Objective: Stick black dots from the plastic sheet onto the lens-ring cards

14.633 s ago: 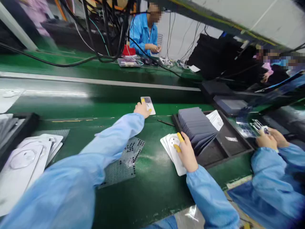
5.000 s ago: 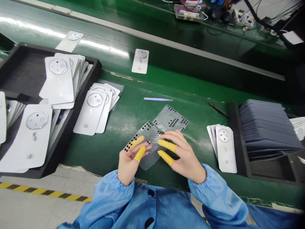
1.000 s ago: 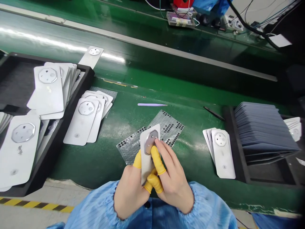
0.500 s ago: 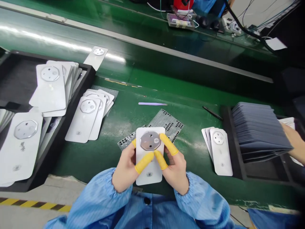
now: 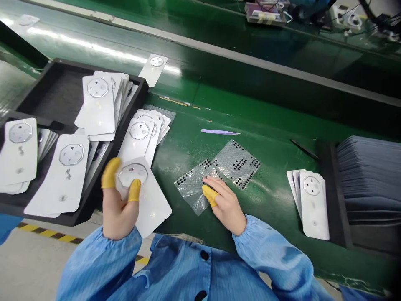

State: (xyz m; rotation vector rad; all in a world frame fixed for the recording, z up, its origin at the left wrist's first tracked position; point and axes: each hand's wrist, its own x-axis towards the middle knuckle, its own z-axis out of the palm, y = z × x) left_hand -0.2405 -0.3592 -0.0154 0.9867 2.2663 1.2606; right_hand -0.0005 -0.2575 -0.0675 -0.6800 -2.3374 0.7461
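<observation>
My left hand (image 5: 120,205), with yellow finger cots on thumb and a finger, grips a white card-like panel (image 5: 153,209) tilted over the table's left side. The panel has a silvery octagonal window near its top, partly covered by my thumb. Just behind it lies a stack of similar white panels (image 5: 138,140). My right hand (image 5: 224,205) rests at a clear sheet (image 5: 194,194) bearing rows of small black dots. Its fingertips are close together there; whatever they pinch is hidden. A second dotted sheet (image 5: 242,163) lies beside it.
Left stands a black tray (image 5: 46,90) with several white panels. Purple tweezers (image 5: 219,131) lie behind the sheets. At right are a small stack of panels (image 5: 315,209) and a dark bin (image 5: 333,200) of upright grey sheets (image 5: 369,175). Another panel (image 5: 153,69) lies further back.
My left hand has carried the white panel leftward from in front of me to the stack. My right hand has let go of it and moved onto the dotted sheet. The view has shifted left.
</observation>
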